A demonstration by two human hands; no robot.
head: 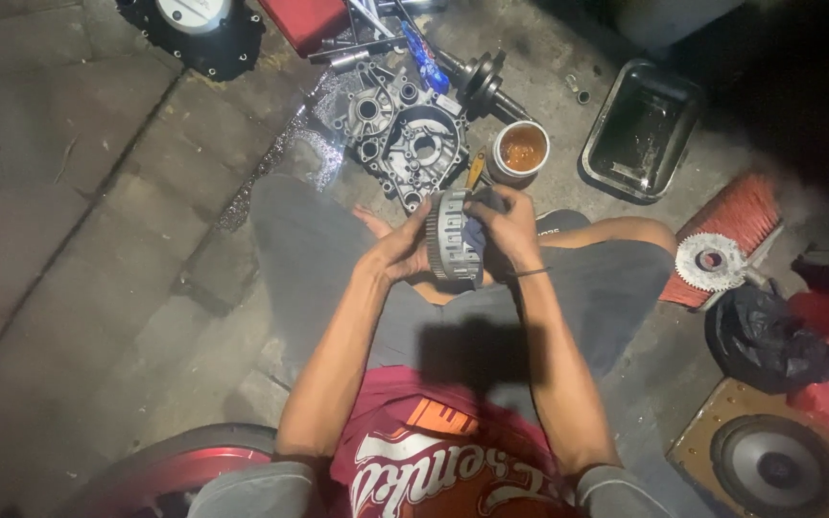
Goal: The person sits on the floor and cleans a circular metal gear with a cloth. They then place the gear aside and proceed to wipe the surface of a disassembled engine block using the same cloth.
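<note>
Left hand [397, 251] is gripping a ribbed metal drum [453, 233]; right hand [506, 225] is pressing a dark rag [477, 230] against it, wiping apparently unfinished, just below the engine casing [403, 129].

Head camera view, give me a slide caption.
Both hands, left and right, hold a slotted metal drum above the lap.

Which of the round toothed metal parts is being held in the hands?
The ribbed clutch basket, gripped by both hands over the lap; the flat gear lies on the red brush.
</note>
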